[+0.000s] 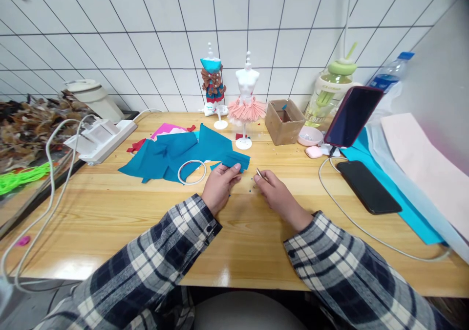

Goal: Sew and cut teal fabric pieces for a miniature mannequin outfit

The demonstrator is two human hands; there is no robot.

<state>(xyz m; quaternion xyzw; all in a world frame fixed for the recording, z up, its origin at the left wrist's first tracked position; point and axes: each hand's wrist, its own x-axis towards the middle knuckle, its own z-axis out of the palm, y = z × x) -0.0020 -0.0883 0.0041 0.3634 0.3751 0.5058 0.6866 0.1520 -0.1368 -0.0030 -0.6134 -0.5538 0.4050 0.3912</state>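
My left hand [220, 183] pinches the near edge of a small teal fabric piece [234, 160] on the wooden table [242, 232]. My right hand [273, 193] is closed on a small metal tool [259, 173], maybe small scissors, just right of the fabric. Larger teal fabric pieces [172, 154] lie behind my left hand, with a white ring [192, 172] on them. Tiny teal scraps dot the table between my hands. Both sleeves are plaid.
Two small dress mannequins [246, 100] stand at the back, one in a pink skirt. A cardboard box [284, 121], a green-lidded bottle [330, 93], a propped phone [351, 116], a flat phone [368, 187] with cable, and a white device [102, 137] surround the work area.
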